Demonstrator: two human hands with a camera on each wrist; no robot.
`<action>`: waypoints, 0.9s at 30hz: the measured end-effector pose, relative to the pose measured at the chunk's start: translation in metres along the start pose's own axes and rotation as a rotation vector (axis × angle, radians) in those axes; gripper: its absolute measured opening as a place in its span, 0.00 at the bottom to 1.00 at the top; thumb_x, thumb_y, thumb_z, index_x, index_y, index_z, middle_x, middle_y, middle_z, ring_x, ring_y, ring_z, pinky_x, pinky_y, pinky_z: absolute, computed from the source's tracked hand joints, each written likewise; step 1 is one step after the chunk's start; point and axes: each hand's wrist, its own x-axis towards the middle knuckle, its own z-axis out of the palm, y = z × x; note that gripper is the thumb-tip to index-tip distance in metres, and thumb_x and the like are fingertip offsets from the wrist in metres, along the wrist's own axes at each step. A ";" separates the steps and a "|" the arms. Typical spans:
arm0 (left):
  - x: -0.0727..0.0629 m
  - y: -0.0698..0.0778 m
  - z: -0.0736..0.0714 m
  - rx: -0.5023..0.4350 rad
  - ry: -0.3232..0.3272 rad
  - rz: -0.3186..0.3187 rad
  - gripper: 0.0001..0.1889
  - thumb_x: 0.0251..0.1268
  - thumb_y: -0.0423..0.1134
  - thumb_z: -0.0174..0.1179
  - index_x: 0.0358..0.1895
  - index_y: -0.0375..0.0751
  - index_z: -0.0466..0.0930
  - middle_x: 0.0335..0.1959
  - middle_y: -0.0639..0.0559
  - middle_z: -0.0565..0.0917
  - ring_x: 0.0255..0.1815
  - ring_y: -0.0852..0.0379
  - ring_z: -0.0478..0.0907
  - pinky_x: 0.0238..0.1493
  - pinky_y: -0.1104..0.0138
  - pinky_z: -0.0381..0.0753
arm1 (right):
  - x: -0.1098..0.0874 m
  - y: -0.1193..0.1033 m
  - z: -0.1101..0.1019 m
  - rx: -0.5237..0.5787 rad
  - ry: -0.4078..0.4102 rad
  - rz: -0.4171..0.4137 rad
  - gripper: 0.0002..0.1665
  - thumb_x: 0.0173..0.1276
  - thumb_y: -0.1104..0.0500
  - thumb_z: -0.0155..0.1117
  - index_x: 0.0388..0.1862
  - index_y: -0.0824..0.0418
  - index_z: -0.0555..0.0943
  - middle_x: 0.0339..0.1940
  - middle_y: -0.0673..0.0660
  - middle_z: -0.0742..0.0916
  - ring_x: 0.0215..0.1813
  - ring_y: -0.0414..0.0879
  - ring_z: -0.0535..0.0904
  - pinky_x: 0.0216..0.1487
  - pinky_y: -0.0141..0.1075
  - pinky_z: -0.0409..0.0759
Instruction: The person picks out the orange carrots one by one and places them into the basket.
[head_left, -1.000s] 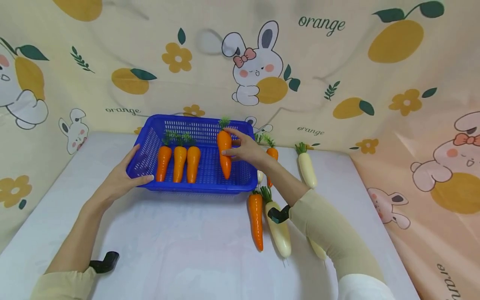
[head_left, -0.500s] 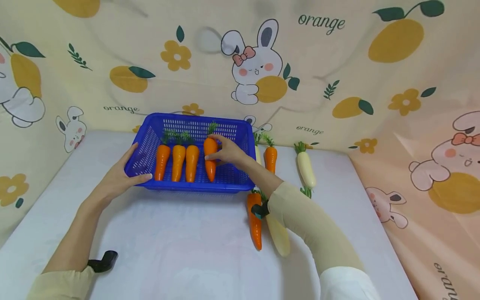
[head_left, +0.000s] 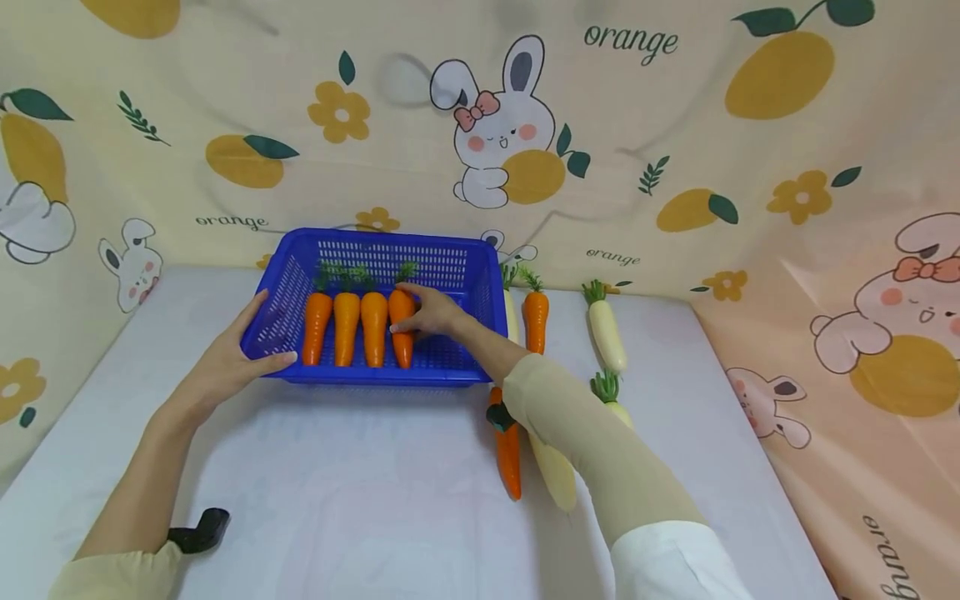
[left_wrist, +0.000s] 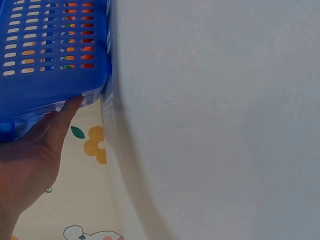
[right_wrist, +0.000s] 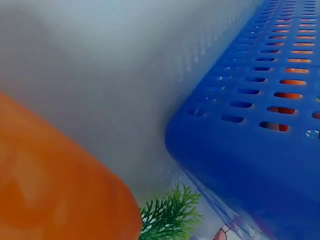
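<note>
A blue plastic basket [head_left: 375, 377] stands toward the back of the table. My left hand [head_left: 225, 367] holds its left front corner, thumb on the front rim and fingers along the left side; the left wrist view shows a finger [left_wrist: 65, 120] against the basket's outer wall. Inside, my right hand [head_left: 431, 312] pinches an orange carrot [head_left: 403, 350] with a green top, upright beside three others: a carrot [head_left: 316, 329], a second carrot [head_left: 346, 329] and a third carrot [head_left: 373, 329]. Part of the right fingers is hidden behind the held carrot.
Right of the basket lie a carrot [head_left: 536, 321], another carrot [head_left: 508, 467] under my right wrist, and several white radishes, among them a radish [head_left: 606, 333], one radish [head_left: 555, 475] partly under the sleeve [head_left: 585, 450]. A patterned cloth [head_left: 420, 167] hangs behind the table.
My right hand has moved left inside the basket with the carrot, bringing it beside the other three. My left hand has kept its hold on the basket's corner.
</note>
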 end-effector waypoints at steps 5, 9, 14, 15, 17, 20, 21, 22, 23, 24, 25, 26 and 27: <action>0.000 0.001 -0.002 -0.008 0.001 0.004 0.56 0.66 0.51 0.65 0.79 0.67 0.25 0.81 0.41 0.32 0.79 0.30 0.31 0.69 0.29 0.38 | 0.002 -0.001 0.002 0.000 -0.009 -0.006 0.52 0.63 0.61 0.74 0.81 0.50 0.57 0.65 0.68 0.76 0.58 0.57 0.80 0.43 0.40 0.87; -0.001 0.000 -0.002 -0.013 0.000 -0.001 0.56 0.66 0.51 0.65 0.79 0.66 0.25 0.81 0.40 0.32 0.78 0.30 0.31 0.69 0.28 0.38 | 0.001 -0.001 0.002 0.023 -0.042 -0.016 0.53 0.63 0.63 0.73 0.82 0.51 0.54 0.68 0.68 0.73 0.59 0.57 0.79 0.44 0.40 0.87; 0.000 0.000 0.002 -0.021 -0.001 0.005 0.56 0.65 0.52 0.65 0.79 0.65 0.26 0.81 0.40 0.32 0.79 0.30 0.31 0.69 0.29 0.37 | -0.006 0.000 -0.004 0.057 -0.068 -0.001 0.53 0.64 0.66 0.70 0.82 0.50 0.53 0.75 0.66 0.66 0.60 0.57 0.79 0.49 0.42 0.85; 0.000 0.000 0.002 -0.024 -0.001 0.008 0.56 0.65 0.52 0.65 0.80 0.65 0.26 0.81 0.40 0.32 0.79 0.30 0.31 0.70 0.29 0.38 | -0.008 0.000 -0.006 0.063 -0.069 0.002 0.53 0.64 0.67 0.70 0.82 0.50 0.53 0.76 0.66 0.64 0.60 0.57 0.79 0.50 0.43 0.85; 0.000 -0.001 0.003 -0.028 0.003 0.010 0.55 0.66 0.51 0.65 0.80 0.66 0.26 0.81 0.40 0.33 0.79 0.30 0.32 0.70 0.29 0.38 | -0.012 -0.002 -0.010 0.081 -0.067 0.002 0.52 0.64 0.68 0.70 0.81 0.50 0.55 0.77 0.66 0.63 0.59 0.57 0.80 0.52 0.44 0.85; 0.000 -0.003 0.002 -0.031 0.005 0.009 0.55 0.66 0.51 0.65 0.79 0.67 0.26 0.81 0.40 0.33 0.79 0.30 0.32 0.69 0.29 0.39 | -0.017 -0.003 -0.017 0.086 -0.057 -0.019 0.50 0.65 0.68 0.69 0.81 0.52 0.57 0.77 0.67 0.63 0.56 0.60 0.82 0.53 0.46 0.84; 0.000 -0.004 0.001 -0.031 0.005 0.008 0.55 0.66 0.50 0.65 0.79 0.67 0.26 0.81 0.40 0.33 0.79 0.30 0.32 0.69 0.29 0.39 | -0.017 -0.002 -0.020 0.082 -0.047 -0.027 0.49 0.65 0.67 0.69 0.80 0.52 0.58 0.76 0.66 0.65 0.55 0.60 0.83 0.52 0.46 0.84; 0.000 -0.004 0.001 -0.028 0.005 0.006 0.55 0.66 0.50 0.65 0.79 0.68 0.26 0.81 0.41 0.33 0.79 0.29 0.32 0.69 0.29 0.40 | -0.019 -0.002 -0.023 0.085 -0.036 -0.040 0.48 0.66 0.67 0.69 0.80 0.53 0.59 0.76 0.67 0.65 0.54 0.61 0.83 0.52 0.46 0.84; 0.000 -0.004 0.001 -0.026 0.003 0.005 0.55 0.66 0.51 0.65 0.79 0.68 0.26 0.81 0.41 0.33 0.79 0.29 0.32 0.69 0.29 0.40 | -0.020 -0.002 -0.026 0.081 -0.020 -0.051 0.46 0.66 0.66 0.69 0.80 0.54 0.60 0.75 0.67 0.66 0.54 0.61 0.83 0.52 0.46 0.84; 0.000 -0.004 0.001 -0.026 0.001 0.005 0.55 0.66 0.51 0.65 0.79 0.68 0.26 0.81 0.41 0.33 0.79 0.30 0.32 0.69 0.29 0.40 | -0.022 -0.002 -0.029 0.092 -0.005 -0.067 0.44 0.67 0.66 0.68 0.79 0.54 0.60 0.74 0.67 0.67 0.54 0.61 0.83 0.53 0.47 0.84; 0.000 -0.003 0.001 -0.025 0.001 0.006 0.55 0.66 0.50 0.65 0.79 0.68 0.27 0.81 0.40 0.33 0.79 0.29 0.33 0.69 0.29 0.40 | -0.024 -0.002 -0.033 0.099 0.011 -0.084 0.43 0.68 0.65 0.68 0.79 0.55 0.62 0.74 0.68 0.68 0.55 0.62 0.83 0.53 0.46 0.84; 0.000 -0.003 0.001 -0.025 -0.001 0.006 0.54 0.66 0.50 0.65 0.79 0.68 0.27 0.81 0.41 0.33 0.79 0.29 0.33 0.69 0.29 0.40 | -0.026 -0.003 -0.037 0.117 0.025 -0.099 0.42 0.68 0.64 0.67 0.78 0.55 0.63 0.74 0.68 0.69 0.56 0.61 0.83 0.53 0.45 0.84; 0.000 -0.003 0.000 -0.024 0.001 0.007 0.54 0.66 0.50 0.65 0.79 0.68 0.27 0.81 0.40 0.33 0.78 0.29 0.33 0.69 0.29 0.40 | -0.029 -0.004 -0.040 0.137 0.035 -0.116 0.41 0.68 0.64 0.67 0.78 0.56 0.64 0.73 0.67 0.69 0.57 0.60 0.82 0.53 0.45 0.84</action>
